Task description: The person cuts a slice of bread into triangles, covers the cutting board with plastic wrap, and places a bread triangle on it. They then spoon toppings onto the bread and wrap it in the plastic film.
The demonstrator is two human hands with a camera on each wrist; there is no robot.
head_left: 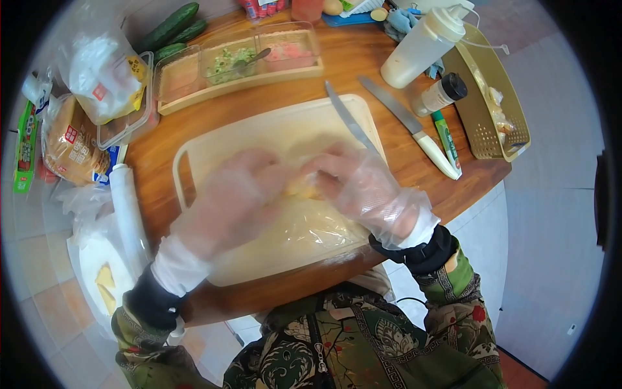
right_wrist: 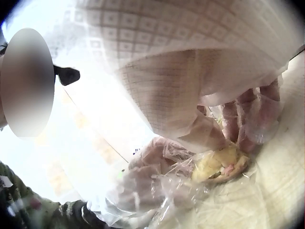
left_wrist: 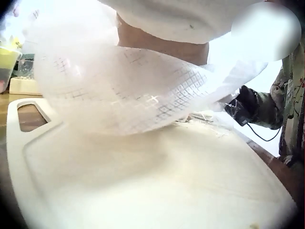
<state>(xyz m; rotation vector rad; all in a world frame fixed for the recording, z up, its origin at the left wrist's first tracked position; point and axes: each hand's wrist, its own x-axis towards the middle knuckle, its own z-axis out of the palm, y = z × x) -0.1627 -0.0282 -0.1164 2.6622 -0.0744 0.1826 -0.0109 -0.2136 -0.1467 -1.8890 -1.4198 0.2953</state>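
Both hands wear clear plastic gloves and meet over the cream cutting board (head_left: 227, 262). Between them is a small folded sandwich (right_wrist: 221, 164), yellowish outside, with pink and green bits at its open edge. My left hand (head_left: 240, 181), blurred in the head view, grips one side of it. Curled fingers of my right hand (head_left: 359, 185) hold the other side. Clear plastic wrap (head_left: 314, 223) lies crinkled under and in front of the sandwich. In the left wrist view, the loose glove cuff (left_wrist: 138, 90) hides the fingers.
One knife (head_left: 350, 117) lies over the board's right edge; a white-handled knife (head_left: 414, 129) is beside it. Behind stand a wooden tray (head_left: 240, 81) with diced fillings, a squeeze bottle (head_left: 421, 52), a shaker (head_left: 437, 97) and a basket (head_left: 483, 129). Bagged bread (head_left: 74, 146) and a wrap roll (head_left: 129, 207) are left.
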